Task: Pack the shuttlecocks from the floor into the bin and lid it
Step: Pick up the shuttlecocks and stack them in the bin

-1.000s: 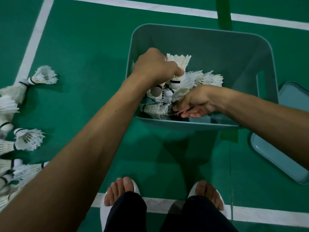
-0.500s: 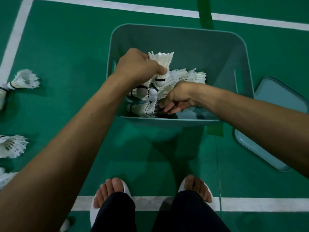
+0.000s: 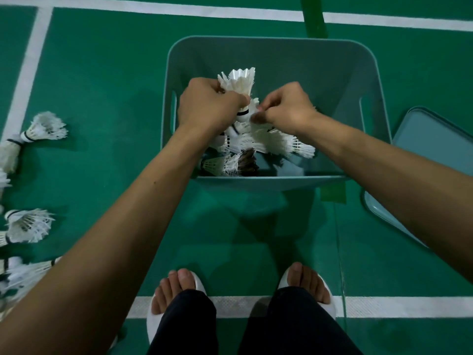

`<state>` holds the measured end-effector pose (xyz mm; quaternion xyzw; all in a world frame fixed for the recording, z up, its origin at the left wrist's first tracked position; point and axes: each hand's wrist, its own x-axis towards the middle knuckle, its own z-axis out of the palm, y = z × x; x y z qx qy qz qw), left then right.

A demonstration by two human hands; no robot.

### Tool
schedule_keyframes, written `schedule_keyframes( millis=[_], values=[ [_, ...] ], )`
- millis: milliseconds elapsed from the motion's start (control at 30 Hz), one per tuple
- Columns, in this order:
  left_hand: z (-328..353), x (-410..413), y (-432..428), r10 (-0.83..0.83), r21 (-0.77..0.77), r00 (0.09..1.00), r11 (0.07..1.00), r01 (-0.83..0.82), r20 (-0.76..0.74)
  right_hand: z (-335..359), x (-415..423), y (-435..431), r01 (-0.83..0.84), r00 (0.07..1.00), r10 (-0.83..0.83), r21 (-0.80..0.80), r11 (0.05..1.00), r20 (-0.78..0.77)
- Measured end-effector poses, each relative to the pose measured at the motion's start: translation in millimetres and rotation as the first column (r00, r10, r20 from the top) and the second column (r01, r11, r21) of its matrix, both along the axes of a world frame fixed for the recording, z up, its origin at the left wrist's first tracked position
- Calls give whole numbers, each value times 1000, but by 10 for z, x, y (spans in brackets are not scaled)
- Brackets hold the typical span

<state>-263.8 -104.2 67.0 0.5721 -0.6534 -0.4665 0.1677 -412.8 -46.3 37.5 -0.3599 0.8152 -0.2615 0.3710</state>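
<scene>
Left hand (image 3: 210, 106) grips shuttlecock stack (image 3: 242, 82); right hand (image 3: 286, 108) risen from bin (image 3: 281, 47) bottom, pinches it too.

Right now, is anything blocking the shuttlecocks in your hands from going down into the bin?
Nothing visible does. The bin is open, its lid lying on the floor to its right. The left hand grips the shuttlecock stack and the right hand pinches it, both over the bin's inside, with only packed shuttlecocks below.

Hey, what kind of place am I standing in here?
Most likely a badminton court: green sports flooring marked with white boundary lines, and feather shuttlecocks lying loose on it beside a bin.
</scene>
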Motion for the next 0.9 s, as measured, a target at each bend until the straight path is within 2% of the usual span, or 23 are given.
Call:
schedule_keyframes(
  millis=[133,300,467,733,900],
  values=[
    [-25,44,2,-28,36,1000,999,28,-12,290,-173,197,79,996,-79,-5,997,-48],
    [-79,64,24,-82,87,996,993,79,31,356,-202,455,6,996,18,272,962,-85],
    [-93,85,-7,-142,115,986,984,133,82,224,-48,421,13,1000,-23,403,915,21],
    [-180,40,3,-149,136,983,982,134,104,12,125,216,-86,980,-6,451,889,200],
    [-195,47,-8,-189,137,975,975,173,119,-74,84,195,-173,962,25,537,825,271]
  ],
)
